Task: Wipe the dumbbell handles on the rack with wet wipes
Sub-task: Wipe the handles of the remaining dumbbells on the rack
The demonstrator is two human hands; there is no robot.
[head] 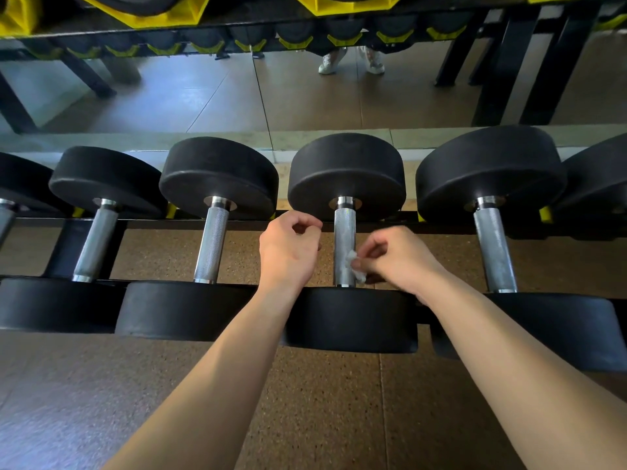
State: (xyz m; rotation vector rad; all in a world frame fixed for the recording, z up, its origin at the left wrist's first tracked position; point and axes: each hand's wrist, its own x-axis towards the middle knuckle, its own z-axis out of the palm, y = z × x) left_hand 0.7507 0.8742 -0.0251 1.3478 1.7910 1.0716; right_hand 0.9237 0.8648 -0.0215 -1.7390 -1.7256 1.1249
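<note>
Your right hand (400,259) fingers (364,264) pinch the wipe (357,268) against the dumbbell handle (343,239), at its 3 o'clock. Left hand (288,249) at 9 o'clock, fingers curled, holding nothing.

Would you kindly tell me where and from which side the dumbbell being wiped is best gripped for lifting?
I'd grip the knurled steel handle of that dumbbell at its middle, coming from above: it lies bare between two wide black heads, with open floor beneath for fingers to wrap round.
</note>
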